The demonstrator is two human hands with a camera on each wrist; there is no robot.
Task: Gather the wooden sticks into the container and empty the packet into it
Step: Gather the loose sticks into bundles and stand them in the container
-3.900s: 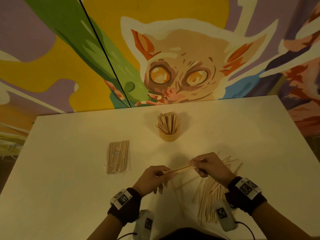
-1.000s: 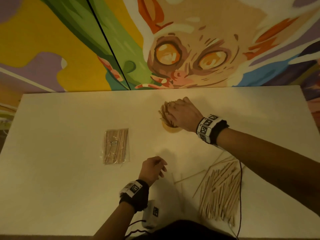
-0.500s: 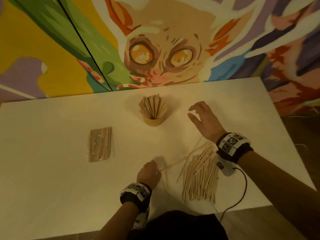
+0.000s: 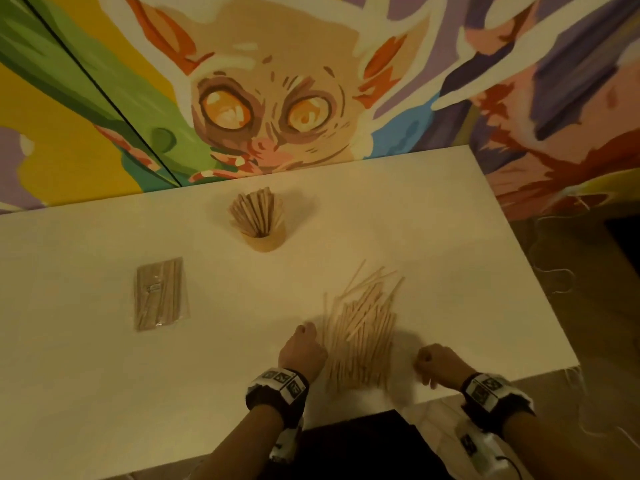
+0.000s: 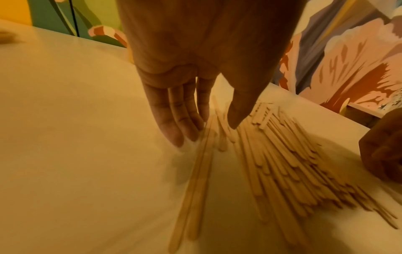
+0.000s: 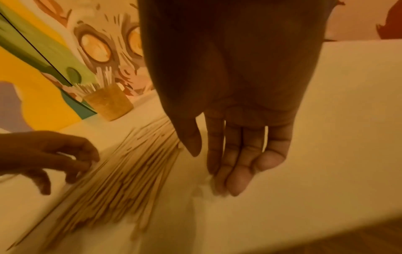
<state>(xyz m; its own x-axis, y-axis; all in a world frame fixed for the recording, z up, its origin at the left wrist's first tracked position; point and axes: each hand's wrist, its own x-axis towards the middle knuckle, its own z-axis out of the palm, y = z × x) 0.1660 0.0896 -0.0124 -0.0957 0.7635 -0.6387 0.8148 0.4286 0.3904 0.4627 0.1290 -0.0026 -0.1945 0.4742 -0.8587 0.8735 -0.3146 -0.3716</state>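
A pile of loose wooden sticks (image 4: 360, 334) lies on the white table (image 4: 86, 393) near its front edge, between my hands. My left hand (image 4: 304, 348) stands on its left side, straight fingers (image 5: 185, 127) touching the table and the outermost sticks (image 5: 272, 154). My right hand (image 4: 434, 363) is just right of the pile (image 6: 121, 175), fingers (image 6: 234, 177) straight, tips on the table, holding nothing. A round wooden container (image 4: 264, 237) full of upright sticks stands further back. The clear packet of sticks (image 4: 160, 293) lies flat at the left.
A painted mural wall (image 4: 263, 109) rises directly behind the table. The table's right edge (image 4: 540, 289) and front edge drop to a dark floor. The container (image 6: 108, 103) shows again in the right wrist view.
My right hand has come back from near the container to the front edge, right of the pile. My left hand shifted against the pile's left side. The scattered sticks lie closer together.
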